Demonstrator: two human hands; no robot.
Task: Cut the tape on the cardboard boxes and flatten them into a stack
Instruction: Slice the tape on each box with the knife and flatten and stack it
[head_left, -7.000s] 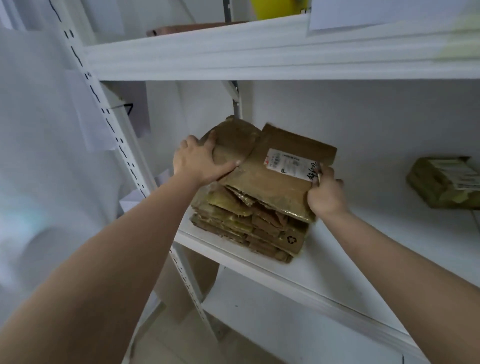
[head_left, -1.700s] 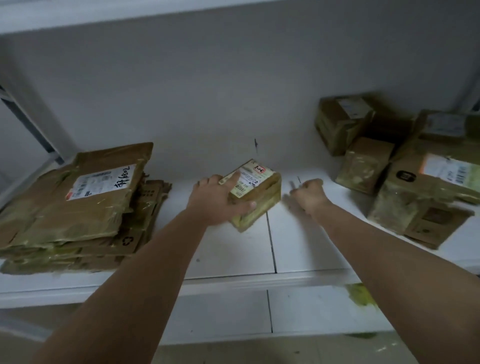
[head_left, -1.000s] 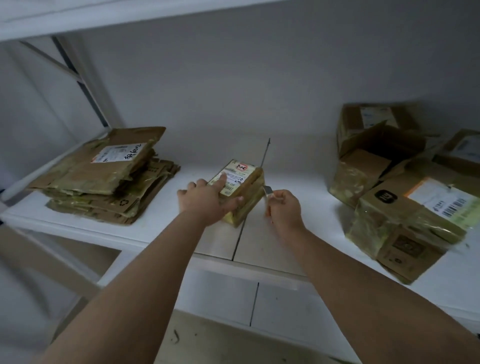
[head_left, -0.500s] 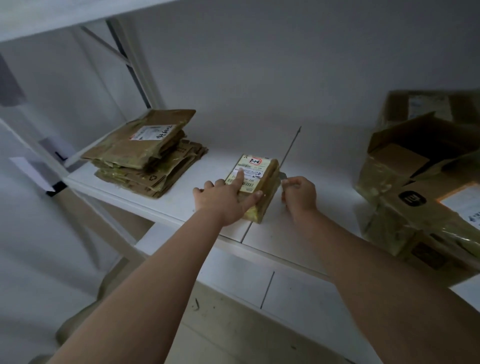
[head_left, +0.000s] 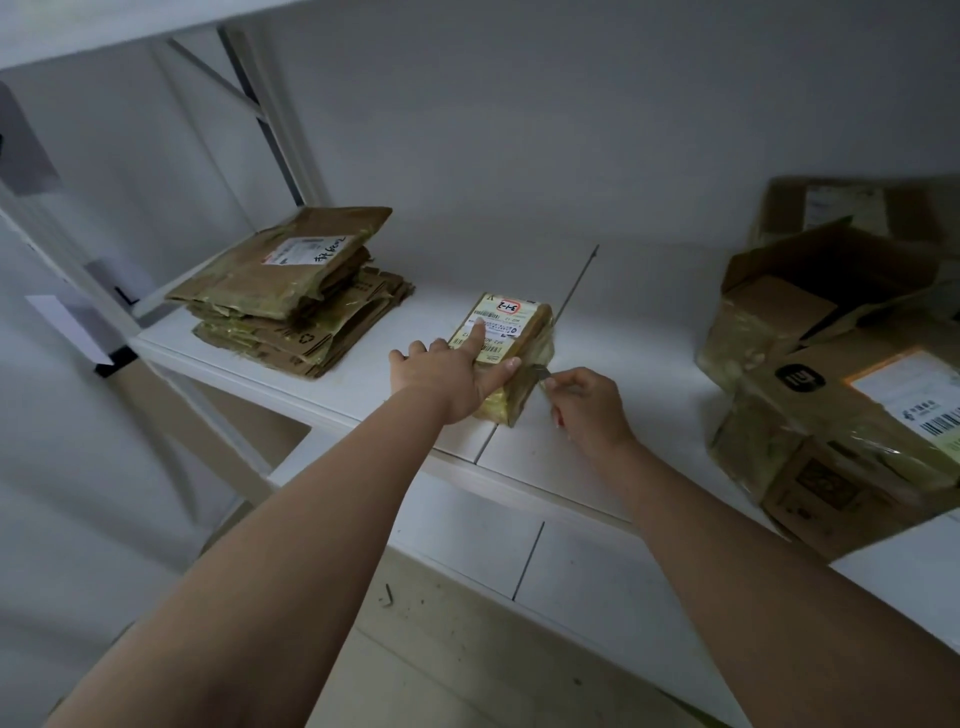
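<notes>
White shelf (head_left: 613, 447) against a pale wall, dim light. Small taped box (head_left: 511, 348) sits mid-shelf, label up, long axis running away from the person and slightly right. Left hand (head_left: 447, 371) rests on top, fingers mostly straight, index on the label, thumb along the near right edge, pinning it down. Right hand (head_left: 587, 402) is just right of the box, clenched round a small cutter (head_left: 540, 372) whose blade tip touches the box's right side near the front corner. Likely next: draw the blade along that right side, parallel to the long axis. Flattened stack (head_left: 291, 296) lies well left of the box. Unopened and part-opened boxes (head_left: 841, 395) sit well right.
</notes>
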